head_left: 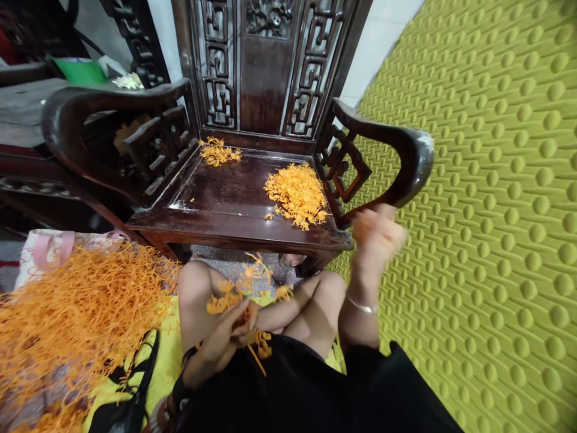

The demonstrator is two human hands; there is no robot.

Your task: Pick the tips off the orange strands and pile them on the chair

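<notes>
My left hand [228, 331] is closed around some orange branched sprigs [252, 273], thin and plastic-looking, above my crossed legs. Some of them stick out over the fingers, and a stem with more orange bits hangs below. Off to the right, my right hand [378, 231] is raised beside the chair's right armrest, smeared by motion, so its fingers and anything in them are unclear. On the dark wooden chair seat [243, 186] lie a large pile of small orange pieces [297, 192] at the right and a smaller pile [219, 151] at the back left.
A big tangled heap of orange strands [90, 307] covers the floor at left, against a white bag with pink handles [54, 252]. A black strap bag [130, 391] lies nearby. Yellow-green bumpy fabric [487, 210] fills the right side. The curved armrests [415, 156] flank the seat.
</notes>
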